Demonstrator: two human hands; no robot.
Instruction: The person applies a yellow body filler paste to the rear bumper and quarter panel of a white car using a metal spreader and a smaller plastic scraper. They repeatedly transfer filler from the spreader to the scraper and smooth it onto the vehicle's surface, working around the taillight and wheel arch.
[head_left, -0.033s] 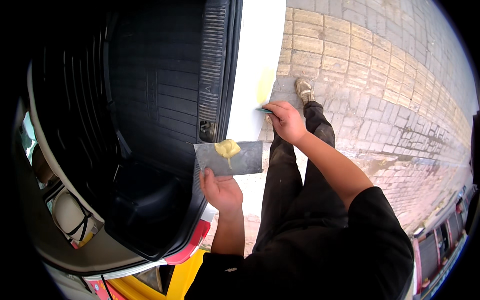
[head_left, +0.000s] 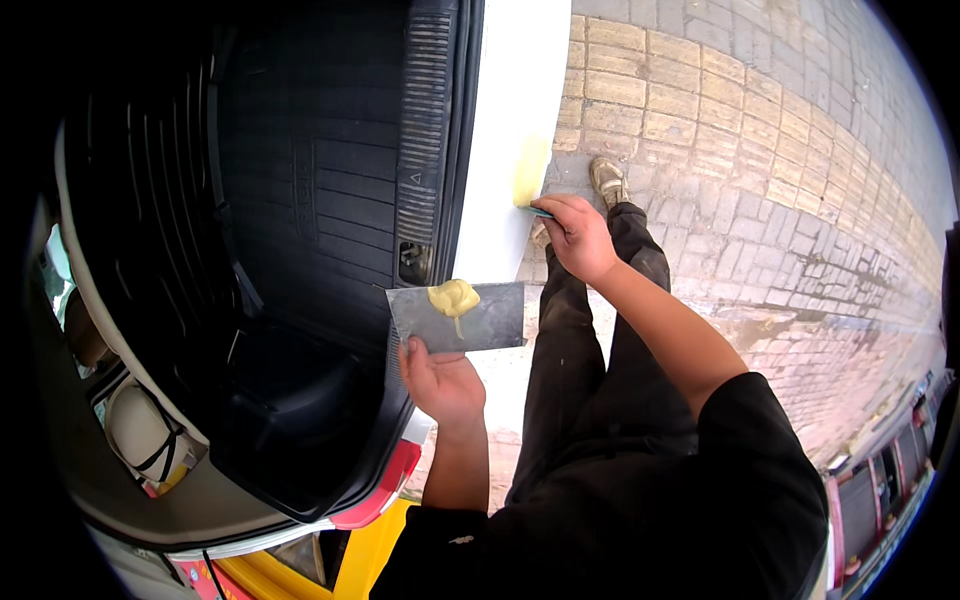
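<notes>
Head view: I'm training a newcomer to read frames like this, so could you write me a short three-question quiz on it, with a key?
1. Multiple choice: which hand holds the grey rectangular plate? A) left B) right C) neither
2. True or false: the mound of yellow paste lies on the black trunk mat.
3. Fill in: the right hand holds a thin greenish scraper by the yellow smear on the white rear ____ of the car.

Key:
1. A, the left hand
2. False; it lies on the plate
3. bumper
</notes>
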